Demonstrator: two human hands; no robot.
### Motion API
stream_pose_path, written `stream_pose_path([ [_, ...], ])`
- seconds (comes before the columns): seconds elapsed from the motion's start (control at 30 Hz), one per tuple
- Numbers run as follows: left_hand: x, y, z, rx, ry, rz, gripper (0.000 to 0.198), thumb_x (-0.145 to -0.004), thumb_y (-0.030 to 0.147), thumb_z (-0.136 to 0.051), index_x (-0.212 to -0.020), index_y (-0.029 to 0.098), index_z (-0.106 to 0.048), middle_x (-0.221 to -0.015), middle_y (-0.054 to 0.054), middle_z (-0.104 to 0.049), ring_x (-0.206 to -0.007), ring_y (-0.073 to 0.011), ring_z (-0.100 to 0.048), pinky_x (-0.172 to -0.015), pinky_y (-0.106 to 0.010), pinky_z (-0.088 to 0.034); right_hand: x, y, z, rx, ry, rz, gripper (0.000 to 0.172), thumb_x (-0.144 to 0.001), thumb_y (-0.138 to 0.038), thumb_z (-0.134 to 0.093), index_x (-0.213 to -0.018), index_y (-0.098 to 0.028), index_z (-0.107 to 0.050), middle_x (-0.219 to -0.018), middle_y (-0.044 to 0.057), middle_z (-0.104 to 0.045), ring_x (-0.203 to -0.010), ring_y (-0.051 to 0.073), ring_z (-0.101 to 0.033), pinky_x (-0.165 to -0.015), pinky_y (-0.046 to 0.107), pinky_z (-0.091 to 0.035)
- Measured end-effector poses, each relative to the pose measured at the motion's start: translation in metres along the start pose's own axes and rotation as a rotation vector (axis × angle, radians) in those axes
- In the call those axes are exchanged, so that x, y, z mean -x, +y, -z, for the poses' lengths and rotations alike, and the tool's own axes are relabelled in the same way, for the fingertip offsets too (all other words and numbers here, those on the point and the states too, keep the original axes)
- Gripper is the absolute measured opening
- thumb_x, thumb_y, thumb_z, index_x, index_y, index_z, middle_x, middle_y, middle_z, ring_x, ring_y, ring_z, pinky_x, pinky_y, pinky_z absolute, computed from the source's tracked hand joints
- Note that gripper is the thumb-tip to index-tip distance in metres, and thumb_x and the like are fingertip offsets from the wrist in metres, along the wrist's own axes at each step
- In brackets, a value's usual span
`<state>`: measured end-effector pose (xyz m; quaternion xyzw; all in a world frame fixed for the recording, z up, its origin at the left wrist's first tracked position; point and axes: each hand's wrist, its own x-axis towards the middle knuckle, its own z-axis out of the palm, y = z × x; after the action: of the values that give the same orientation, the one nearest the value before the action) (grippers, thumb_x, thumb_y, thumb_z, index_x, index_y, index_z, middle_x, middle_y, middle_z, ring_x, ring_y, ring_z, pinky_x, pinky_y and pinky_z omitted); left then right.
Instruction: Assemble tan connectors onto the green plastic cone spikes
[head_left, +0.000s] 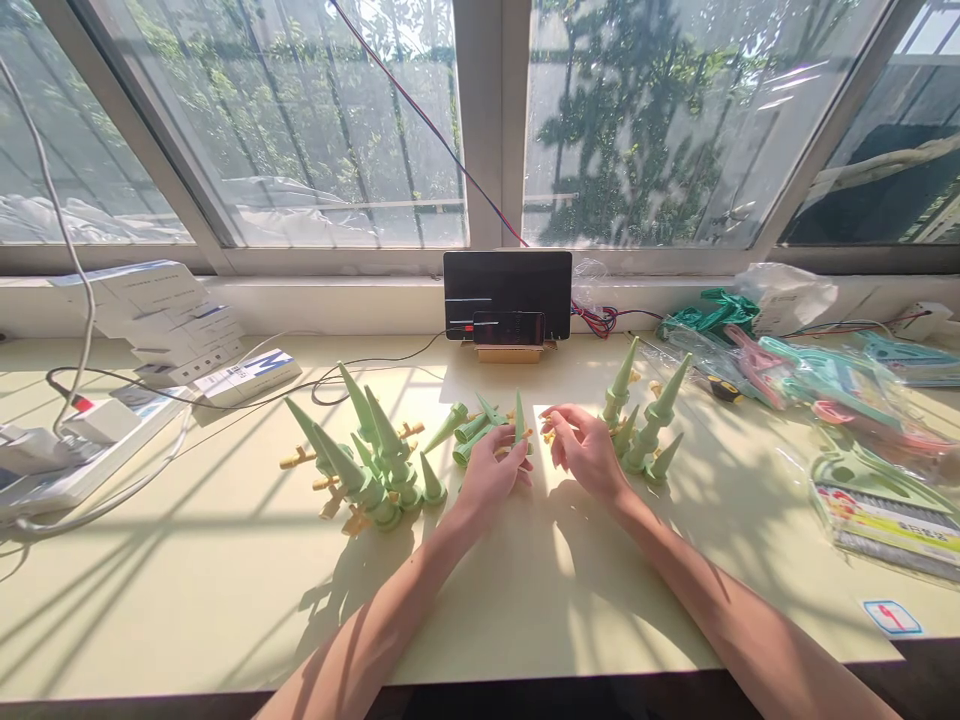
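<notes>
My left hand [491,478] is closed round a green cone-shaped plastic spike [519,422] that stands upright with a small tan valve at its side. My right hand [583,447] pinches a small tan plastic piece [550,428] just right of that spike. A cluster of green spikes with tan valves [371,455] stands left of my hands. A smaller cluster of the same spikes [643,425] stands right of my right hand. A few loose green spikes [469,425] lie behind my left hand.
A black tablet [507,290] and a phone [508,327] stand at the back by the window. Booklets and white boxes [161,315], a power strip and cables [60,440] lie at left. Bagged teal and pink plastic goods [825,390] fill the right side of the pale table [480,600].
</notes>
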<state>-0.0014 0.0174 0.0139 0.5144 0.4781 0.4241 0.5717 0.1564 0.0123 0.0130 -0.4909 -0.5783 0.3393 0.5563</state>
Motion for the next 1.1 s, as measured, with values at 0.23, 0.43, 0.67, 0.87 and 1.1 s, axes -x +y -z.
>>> stream_pose_path([
  [0.23,0.0000,0.0020,-0.0015,0.025,0.008,0.002,0.032,-0.085,0.034,-0.071,-0.109,0.014,-0.063,-0.121,-0.016,-0.063,-0.067,-0.0125,-0.065,-0.053,-0.028,-0.056,0.0005,-0.0008,0.0004,-0.020,-0.004,-0.007,0.041,-0.095,-0.054,-0.050,-0.095,-0.016,-0.064,-0.082,0.003,-0.065,-0.043,0.008,-0.052,-0.043,0.025,-0.045],
  [0.43,-0.0022,-0.0012,-0.0003,0.010,0.032,0.003,0.039,-0.083,0.035,-0.072,-0.115,0.015,-0.061,-0.115,-0.015,-0.064,-0.063,-0.0112,-0.064,-0.052,-0.027,-0.055,0.0007,-0.0013,0.0000,-0.021,-0.008,-0.005,0.042,-0.096,-0.055,-0.049,-0.095,-0.016,-0.064,-0.080,0.002,-0.065,-0.043,0.008,-0.052,-0.044,0.025,-0.045],
  [0.67,-0.0009,0.0008,-0.0002,-0.021,0.036,-0.015,0.036,-0.086,0.033,-0.069,-0.115,0.015,-0.059,-0.120,-0.015,-0.062,-0.062,-0.0100,-0.062,-0.051,-0.026,-0.055,-0.0001,-0.0006,0.0002,-0.024,-0.010,0.000,0.043,-0.096,-0.056,-0.049,-0.095,-0.016,-0.065,-0.081,0.002,-0.064,-0.043,0.008,-0.052,-0.044,0.024,-0.044],
  [0.87,-0.0005,0.0008,-0.0005,-0.023,0.042,-0.024,0.035,-0.083,0.035,-0.072,-0.112,0.016,-0.062,-0.116,-0.014,-0.064,-0.062,-0.0107,-0.063,-0.051,-0.026,-0.055,-0.0007,0.0014,-0.0001,-0.031,-0.007,0.003,0.043,-0.096,-0.056,-0.049,-0.094,-0.016,-0.065,-0.080,0.002,-0.064,-0.043,0.008,-0.052,-0.042,0.024,-0.042],
  [1.1,-0.0003,0.0007,-0.0007,-0.039,0.058,-0.069,0.034,-0.082,0.035,-0.072,-0.109,0.017,-0.063,-0.103,-0.010,-0.067,-0.060,-0.0111,-0.061,-0.049,-0.026,-0.054,-0.0003,0.0007,-0.0003,-0.031,0.002,0.006,0.043,-0.096,-0.056,-0.050,-0.095,-0.016,-0.065,-0.080,0.003,-0.064,-0.043,0.008,-0.052,-0.042,0.025,-0.042],
])
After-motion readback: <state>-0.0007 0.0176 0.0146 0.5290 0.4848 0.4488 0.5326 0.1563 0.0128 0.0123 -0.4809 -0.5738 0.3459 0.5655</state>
